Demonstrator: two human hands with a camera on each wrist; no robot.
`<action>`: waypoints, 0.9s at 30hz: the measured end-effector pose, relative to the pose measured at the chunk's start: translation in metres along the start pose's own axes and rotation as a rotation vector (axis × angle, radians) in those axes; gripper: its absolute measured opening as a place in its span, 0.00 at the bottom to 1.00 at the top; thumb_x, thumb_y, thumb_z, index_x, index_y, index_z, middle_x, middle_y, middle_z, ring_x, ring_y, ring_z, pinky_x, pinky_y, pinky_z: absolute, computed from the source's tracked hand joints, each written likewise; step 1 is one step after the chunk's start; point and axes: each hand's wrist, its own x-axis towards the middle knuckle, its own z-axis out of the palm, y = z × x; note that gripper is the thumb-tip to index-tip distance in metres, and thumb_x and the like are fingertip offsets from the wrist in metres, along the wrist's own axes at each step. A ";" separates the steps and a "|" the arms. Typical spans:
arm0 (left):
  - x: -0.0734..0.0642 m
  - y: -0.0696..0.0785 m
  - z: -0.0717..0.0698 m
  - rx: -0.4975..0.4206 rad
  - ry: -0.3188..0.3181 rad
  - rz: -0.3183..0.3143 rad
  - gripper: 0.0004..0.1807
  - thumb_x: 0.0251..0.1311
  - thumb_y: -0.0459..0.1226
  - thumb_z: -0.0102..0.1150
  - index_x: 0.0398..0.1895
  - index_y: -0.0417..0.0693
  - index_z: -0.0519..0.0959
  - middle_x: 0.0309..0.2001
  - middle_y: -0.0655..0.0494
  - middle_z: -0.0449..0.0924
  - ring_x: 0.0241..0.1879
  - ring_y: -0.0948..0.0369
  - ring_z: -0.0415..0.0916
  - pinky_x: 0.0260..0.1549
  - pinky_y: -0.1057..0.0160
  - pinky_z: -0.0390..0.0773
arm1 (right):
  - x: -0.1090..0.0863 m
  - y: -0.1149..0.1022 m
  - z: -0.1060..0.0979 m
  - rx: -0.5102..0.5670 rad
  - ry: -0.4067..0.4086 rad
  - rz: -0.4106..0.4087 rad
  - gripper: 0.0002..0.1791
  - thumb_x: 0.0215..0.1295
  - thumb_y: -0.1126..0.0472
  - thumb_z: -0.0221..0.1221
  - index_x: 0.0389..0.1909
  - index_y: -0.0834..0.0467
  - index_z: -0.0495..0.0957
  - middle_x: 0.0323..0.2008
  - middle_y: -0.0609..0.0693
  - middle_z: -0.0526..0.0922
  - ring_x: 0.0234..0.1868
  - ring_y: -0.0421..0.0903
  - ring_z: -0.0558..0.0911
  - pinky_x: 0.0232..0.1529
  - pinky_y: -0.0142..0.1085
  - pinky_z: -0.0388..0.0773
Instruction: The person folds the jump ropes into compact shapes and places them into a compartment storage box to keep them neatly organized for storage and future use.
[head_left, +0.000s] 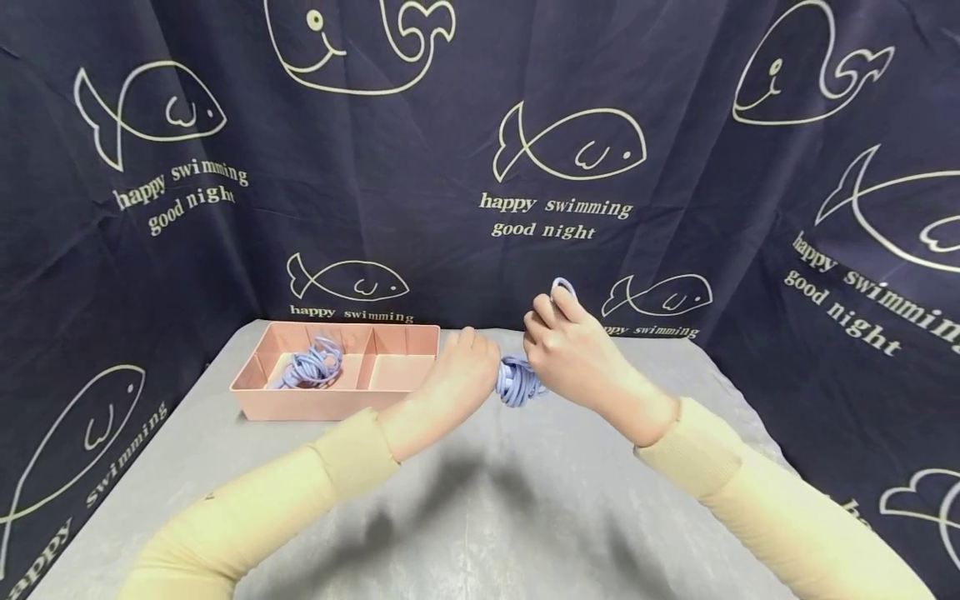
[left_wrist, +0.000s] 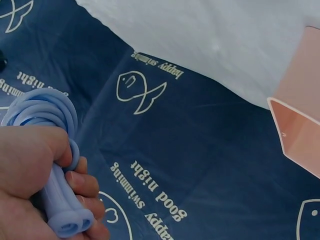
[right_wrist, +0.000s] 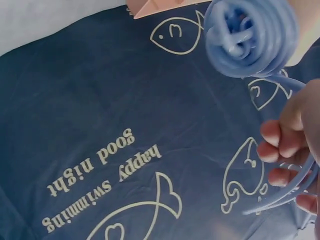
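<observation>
A light blue jump rope (head_left: 519, 382) is wound into a thick coil between my two hands, above the table. My left hand (head_left: 467, 371) grips its two handles side by side; in the left wrist view their hollow ends (left_wrist: 67, 222) stick out below the fingers, with the coil (left_wrist: 45, 107) above the thumb. On the other side, my right hand (head_left: 566, 350) holds a loose length of the cord with curled fingers. That length runs from the coil (right_wrist: 280, 37) into the right hand (right_wrist: 300, 130), and a loop of cord (right_wrist: 295, 185) passes out beyond the fingers.
A pink divided box (head_left: 307, 407) stands at the back left of the grey table (head_left: 465, 533). Another coiled blue cord (head_left: 311, 365) lies in its left compartment. Dark blue curtains (head_left: 435, 167) with fish drawings hang behind and at both sides.
</observation>
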 end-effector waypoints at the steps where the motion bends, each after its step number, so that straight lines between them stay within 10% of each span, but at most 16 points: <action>1: 0.001 -0.001 0.000 0.009 -0.001 -0.009 0.06 0.56 0.33 0.49 0.23 0.48 0.74 0.20 0.55 0.71 0.24 0.59 0.65 0.24 0.62 0.63 | 0.000 -0.001 -0.002 0.007 -0.005 -0.005 0.19 0.53 0.71 0.38 0.09 0.62 0.72 0.15 0.53 0.68 0.27 0.53 0.64 0.41 0.45 0.64; 8: 0.004 -0.006 0.003 -0.004 0.033 -0.093 0.06 0.55 0.33 0.50 0.22 0.48 0.73 0.20 0.55 0.71 0.24 0.58 0.66 0.23 0.62 0.62 | -0.005 -0.016 -0.010 0.052 -0.063 -0.051 0.13 0.47 0.69 0.41 0.10 0.59 0.68 0.12 0.51 0.67 0.26 0.53 0.66 0.43 0.44 0.63; 17: 0.010 -0.014 0.009 -0.029 0.047 -0.231 0.06 0.53 0.32 0.53 0.20 0.47 0.72 0.19 0.52 0.72 0.24 0.56 0.68 0.23 0.61 0.64 | -0.010 -0.051 -0.011 -0.002 -0.030 0.124 0.09 0.52 0.67 0.42 0.15 0.58 0.63 0.11 0.48 0.61 0.15 0.48 0.63 0.32 0.41 0.63; 27: 0.013 -0.022 0.009 -0.118 0.031 -0.313 0.04 0.50 0.33 0.57 0.24 0.43 0.73 0.21 0.50 0.73 0.27 0.54 0.68 0.25 0.59 0.64 | -0.025 -0.082 -0.007 0.014 -0.043 0.316 0.22 0.61 0.68 0.39 0.50 0.71 0.75 0.22 0.54 0.74 0.24 0.51 0.70 0.35 0.41 0.66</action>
